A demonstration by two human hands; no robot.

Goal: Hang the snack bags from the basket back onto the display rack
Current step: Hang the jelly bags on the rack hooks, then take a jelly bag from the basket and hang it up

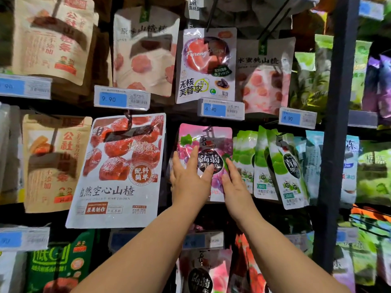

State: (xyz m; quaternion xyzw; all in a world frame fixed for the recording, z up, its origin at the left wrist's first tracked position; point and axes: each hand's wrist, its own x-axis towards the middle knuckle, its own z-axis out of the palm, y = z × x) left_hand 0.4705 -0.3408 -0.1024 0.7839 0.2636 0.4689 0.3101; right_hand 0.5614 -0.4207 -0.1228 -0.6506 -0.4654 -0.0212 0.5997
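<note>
A pink and purple snack bag point(204, 137) with a black round label hangs on a rack hook in the middle row. My left hand point(189, 178) lies flat on its lower left part, fingers straight and spread. My right hand point(233, 185) presses its lower right edge with straight fingers. Both arms reach up from the bottom of the view. The basket is out of view.
A large white hawthorn bag point(120, 170) hangs tilted just left of my hands. Green snack bags point(275, 166) crowd the right side. Price tags point(221, 108) jut out above. A dark upright post point(338, 123) stands at the right.
</note>
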